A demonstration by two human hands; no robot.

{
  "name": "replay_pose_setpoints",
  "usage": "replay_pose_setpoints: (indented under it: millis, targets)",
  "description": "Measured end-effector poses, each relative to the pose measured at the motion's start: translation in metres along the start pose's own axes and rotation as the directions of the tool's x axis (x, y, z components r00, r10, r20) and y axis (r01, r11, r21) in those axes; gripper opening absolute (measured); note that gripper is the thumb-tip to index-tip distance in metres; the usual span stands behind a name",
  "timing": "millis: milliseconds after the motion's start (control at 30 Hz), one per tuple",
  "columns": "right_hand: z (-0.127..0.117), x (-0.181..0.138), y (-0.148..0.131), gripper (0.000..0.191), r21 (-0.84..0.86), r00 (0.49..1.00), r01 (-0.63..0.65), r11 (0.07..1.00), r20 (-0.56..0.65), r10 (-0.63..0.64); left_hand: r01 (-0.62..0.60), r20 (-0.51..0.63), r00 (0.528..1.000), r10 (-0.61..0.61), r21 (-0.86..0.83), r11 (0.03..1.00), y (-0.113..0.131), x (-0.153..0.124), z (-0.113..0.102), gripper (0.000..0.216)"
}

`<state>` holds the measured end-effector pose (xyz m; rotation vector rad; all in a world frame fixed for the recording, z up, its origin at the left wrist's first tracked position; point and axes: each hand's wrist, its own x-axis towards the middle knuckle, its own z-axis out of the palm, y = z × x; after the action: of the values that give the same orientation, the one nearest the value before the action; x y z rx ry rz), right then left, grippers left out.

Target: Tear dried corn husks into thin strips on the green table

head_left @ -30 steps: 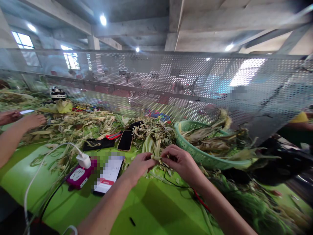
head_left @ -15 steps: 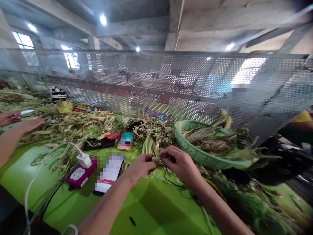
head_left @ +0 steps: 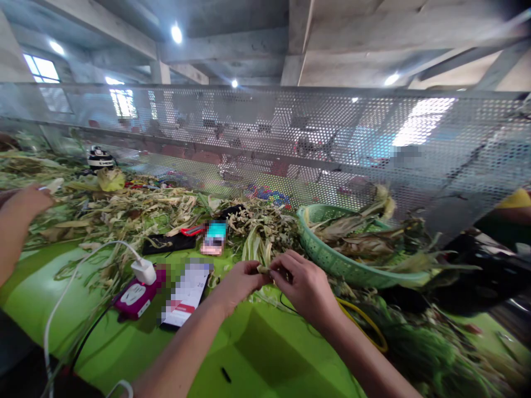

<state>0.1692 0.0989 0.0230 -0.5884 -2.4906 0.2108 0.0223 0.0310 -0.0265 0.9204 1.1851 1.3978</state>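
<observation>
My left hand [head_left: 243,284] pinches a small pale piece of corn husk [head_left: 262,269] between thumb and fingertips above the green table [head_left: 249,359]. From the other side my right hand [head_left: 307,284] has its fingers closed at the same husk piece, close to the left fingertips. What exactly lies inside the right fingers is partly hidden by them. Just behind both hands lies a pale green husk bundle [head_left: 255,246], and a heap of dry, shredded husk [head_left: 274,221] spreads beyond it.
A green plastic basket [head_left: 317,251] with dried husks stands at the right. On the left are a magenta power strip [head_left: 139,296] with a white charger [head_left: 143,271], a phone [head_left: 186,298] and another phone [head_left: 214,237]. Another person's hand [head_left: 35,200] is at far left. A perforated metal screen [head_left: 257,127] runs behind.
My right hand has turned slightly and its fingers sit closer to the husk piece. More of the yellow ring beside my right forearm shows. The other person's hands have shifted left.
</observation>
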Motion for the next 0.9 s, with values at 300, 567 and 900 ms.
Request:
replay_pose_setpoints:
  millis: [300,567,900]
  targets:
    - [0.001,0.0,-0.002,0.006,-0.029,0.999,0.023,0.999,0.044,-0.022,-0.051,0.021,0.999,0.048,0.222,0.974,0.007,-0.006,-0.001,0.023]
    - [0.0,0.001,-0.004,0.009,-0.003,0.999,0.013,1.0,0.044,-0.013,-0.03,0.002,0.999,0.032,0.328,0.944,0.011,-0.006,0.001,0.016]
    - [0.003,0.002,0.002,0.022,0.165,0.991,-0.042,0.985,0.135,0.02,-0.042,0.007,0.999,0.043,0.438,0.898,0.005,-0.004,-0.001,0.021]
